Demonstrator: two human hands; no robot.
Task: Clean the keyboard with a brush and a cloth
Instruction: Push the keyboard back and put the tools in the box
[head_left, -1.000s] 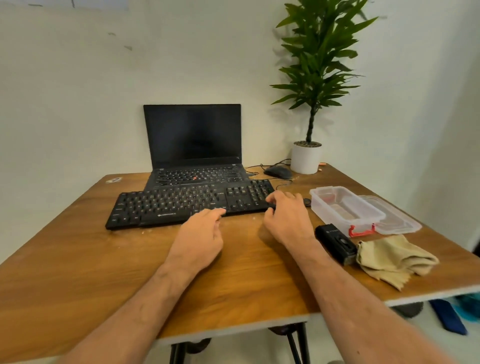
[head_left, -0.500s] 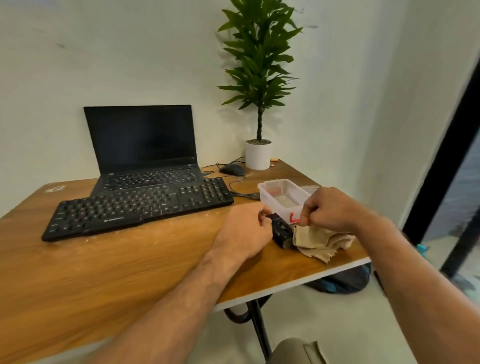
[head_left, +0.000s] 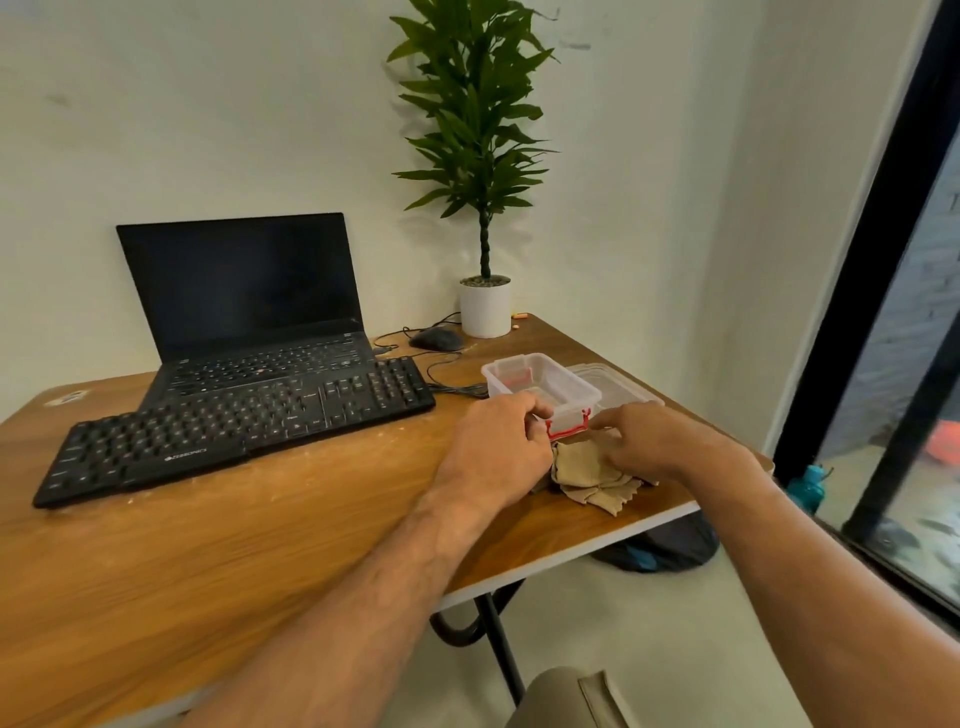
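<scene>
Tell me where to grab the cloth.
Pinch the cloth at its crumpled near folds by the table edge, coming from above on the right; the left hand and box block the other sides.

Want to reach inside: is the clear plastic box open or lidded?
Open: the clear box has no lid on, and its lid lies flat just beyond it.

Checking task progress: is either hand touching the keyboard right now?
No: both the left hand and right hand are over by the clear container and cloth, apart from the keyboard.
</scene>
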